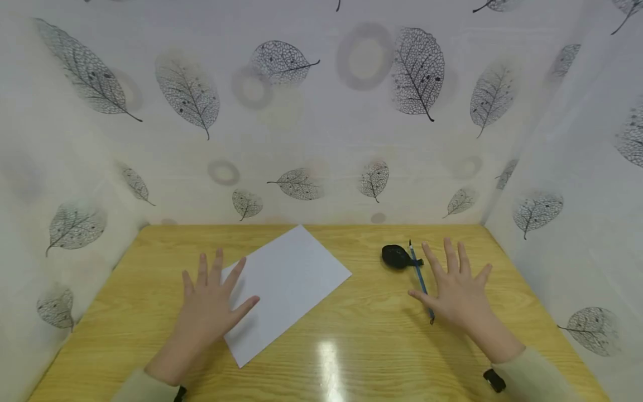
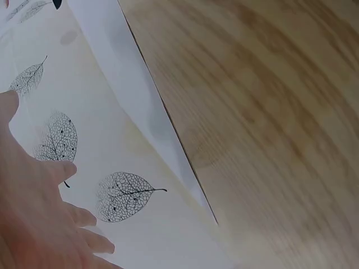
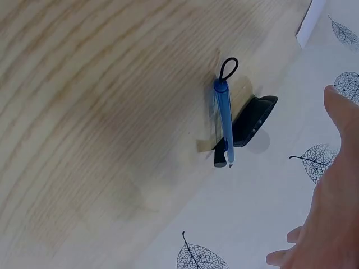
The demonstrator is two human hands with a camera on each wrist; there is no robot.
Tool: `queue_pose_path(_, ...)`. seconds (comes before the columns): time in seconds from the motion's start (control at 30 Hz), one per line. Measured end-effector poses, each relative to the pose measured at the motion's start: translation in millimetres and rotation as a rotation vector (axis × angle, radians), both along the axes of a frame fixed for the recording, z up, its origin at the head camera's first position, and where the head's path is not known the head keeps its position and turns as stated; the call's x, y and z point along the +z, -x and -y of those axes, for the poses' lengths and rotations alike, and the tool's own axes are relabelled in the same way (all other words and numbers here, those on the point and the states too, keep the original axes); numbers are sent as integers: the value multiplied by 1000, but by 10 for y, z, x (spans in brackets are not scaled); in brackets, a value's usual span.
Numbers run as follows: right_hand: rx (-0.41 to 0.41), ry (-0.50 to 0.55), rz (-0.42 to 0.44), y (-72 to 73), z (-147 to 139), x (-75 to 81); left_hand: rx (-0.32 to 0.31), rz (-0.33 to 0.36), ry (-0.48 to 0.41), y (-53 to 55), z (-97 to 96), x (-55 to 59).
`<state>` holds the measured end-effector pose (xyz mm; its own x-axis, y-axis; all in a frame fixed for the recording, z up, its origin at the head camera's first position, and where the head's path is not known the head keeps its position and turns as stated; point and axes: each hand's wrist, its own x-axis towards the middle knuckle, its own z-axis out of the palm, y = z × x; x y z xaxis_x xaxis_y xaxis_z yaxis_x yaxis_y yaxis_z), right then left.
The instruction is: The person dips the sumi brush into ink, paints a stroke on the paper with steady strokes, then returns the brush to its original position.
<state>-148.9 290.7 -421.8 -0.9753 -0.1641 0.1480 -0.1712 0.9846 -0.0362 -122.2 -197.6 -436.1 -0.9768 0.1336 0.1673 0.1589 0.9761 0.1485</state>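
My left hand [image 1: 206,307] hovers with fingers spread over the left edge of a white sheet of paper [image 1: 291,290], holding nothing. The sheet lies turned at an angle on the table. On the right, my right hand [image 1: 459,296] is spread too, its thumb overlapping a slim blue writing brush [image 1: 419,273] in the head view. That brush has a dark tip and a cord loop at its end. It leans across the short handle of a small black dish [image 1: 395,256]. In the right wrist view the brush [image 3: 225,115] is apart from the hand [image 3: 336,190].
The yellow wood-grain table [image 1: 372,335] holds these things. A pale curtain [image 1: 321,123] with printed leaves hangs at its back and both sides. Dark straps show at both sleeves.
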Motion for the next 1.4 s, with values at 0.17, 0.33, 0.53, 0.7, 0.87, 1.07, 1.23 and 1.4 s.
queue_pose_path(0.17,19,-21,-31,11,-28,36,-9,6,2,-5,63,20)
queue_pose_path(0.33,42,-38,-74,16,-89,62,-28,15,-3,-30,129,39)
queue_pose_path(0.53,86,-74,-134,36,-214,40,-61,-21,37,-50,194,39)
queue_pose_path(0.7,126,-94,-165,29,-307,26,-96,-48,57,-61,259,6)
queue_pose_path(0.87,175,-106,-221,35,-399,23,-138,-86,93,-67,308,1)
queue_pose_path(1.07,275,-109,-314,94,-476,-18,-193,-114,99,-61,343,-6)
queue_pose_path(1.23,336,-125,-322,142,-498,-51,-232,-131,98,-48,364,-34)
queue_pose_path(1.4,387,-161,-345,180,-511,-72,-265,-135,114,-46,374,-42)
